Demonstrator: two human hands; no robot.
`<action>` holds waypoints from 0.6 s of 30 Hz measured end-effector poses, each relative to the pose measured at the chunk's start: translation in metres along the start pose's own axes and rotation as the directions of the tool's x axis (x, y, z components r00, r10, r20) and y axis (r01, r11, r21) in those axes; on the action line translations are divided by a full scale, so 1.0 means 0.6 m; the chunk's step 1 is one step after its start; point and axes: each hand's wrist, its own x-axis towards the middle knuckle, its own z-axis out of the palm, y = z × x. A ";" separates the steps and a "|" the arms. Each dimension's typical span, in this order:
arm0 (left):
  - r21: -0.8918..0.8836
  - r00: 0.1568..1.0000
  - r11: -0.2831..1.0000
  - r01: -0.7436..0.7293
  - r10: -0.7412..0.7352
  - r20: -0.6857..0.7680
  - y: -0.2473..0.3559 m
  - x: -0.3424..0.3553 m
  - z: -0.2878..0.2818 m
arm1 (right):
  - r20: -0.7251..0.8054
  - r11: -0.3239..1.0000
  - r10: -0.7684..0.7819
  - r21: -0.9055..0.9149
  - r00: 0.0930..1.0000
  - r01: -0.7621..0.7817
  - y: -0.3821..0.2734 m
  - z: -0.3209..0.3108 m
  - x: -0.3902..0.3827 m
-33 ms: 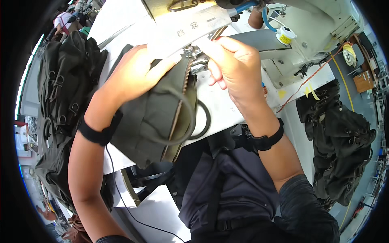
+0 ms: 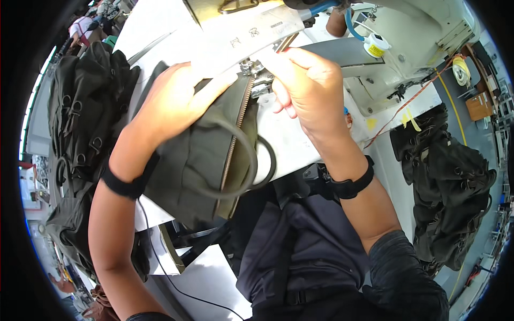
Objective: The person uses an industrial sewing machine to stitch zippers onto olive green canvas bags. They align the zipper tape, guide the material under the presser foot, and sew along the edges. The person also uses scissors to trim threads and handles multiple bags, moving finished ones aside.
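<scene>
My left hand [image 2: 179,101] lies on the upper part of a dark olive bag [image 2: 187,176], thumb spread toward the zipper [image 2: 241,117]; its far fingertips are partly lost in glare. The bag has looped handles and its zipper runs up to the metal presser foot [image 2: 251,68] of a sewing machine [image 2: 278,24], beneath a white head. My right hand [image 2: 305,91] is right of the foot, with fingers curled and forefinger and thumb at the metal parts by the needle area. What it holds, if anything, is hidden.
Piles of similar bags lie at left [image 2: 80,107] and right [image 2: 444,182]. The white table [image 2: 289,150] carries a red cord [image 2: 396,115] and yellow tape scraps [image 2: 407,120]. A small white container with a yellow label [image 2: 376,47] hangs on blue tubing. A person [image 2: 85,29] is at far upper left.
The bag and its handles have shifted slightly downward. My left hand and forearm have moved a little down and left. My right hand is nearly where it was.
</scene>
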 end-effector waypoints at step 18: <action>-0.685 0.944 0.657 0.316 -0.148 0.295 -0.011 0.040 -0.009 | -0.026 0.983 -0.105 -0.156 0.994 0.100 -0.004 0.002 -0.009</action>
